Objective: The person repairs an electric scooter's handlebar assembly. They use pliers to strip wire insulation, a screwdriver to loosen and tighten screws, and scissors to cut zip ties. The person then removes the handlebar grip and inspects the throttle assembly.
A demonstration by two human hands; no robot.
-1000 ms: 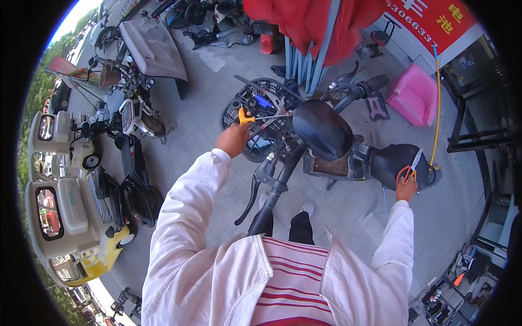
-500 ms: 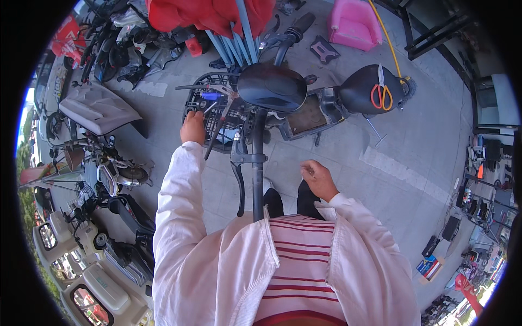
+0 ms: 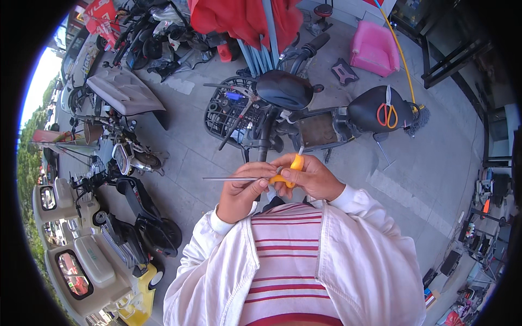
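Both my hands are together in front of my striped shirt, close to the near handlebar of an electric scooter. My left hand (image 3: pixel 242 190) pinches a thin metal rod (image 3: pixel 228 179) that points left. My right hand (image 3: pixel 315 176) grips a curved yellow handle (image 3: pixel 296 164) with a short metal tip sticking up from it. The handle's lower part reaches the left fingertips; whether rod and handle are one tool I cannot tell. Beyond them is the scooter's black wire basket (image 3: pixel 215 120), holding a blue item (image 3: pixel 234 96) and other small things.
Scissors (image 3: pixel 387 111) with red and orange handles lie on the scooter's black seat (image 3: pixel 363 106). A pink armchair (image 3: pixel 375 50) and a yellow-handled mop (image 3: pixel 417 122) stand behind. A folded red umbrella (image 3: pixel 244 22) rises at the front. Parked scooters (image 3: pixel 144 212) line the left.
My left hand has come back from the basket to my chest with the metal rod. My right hand has risen to meet it and now grips the yellow handle.
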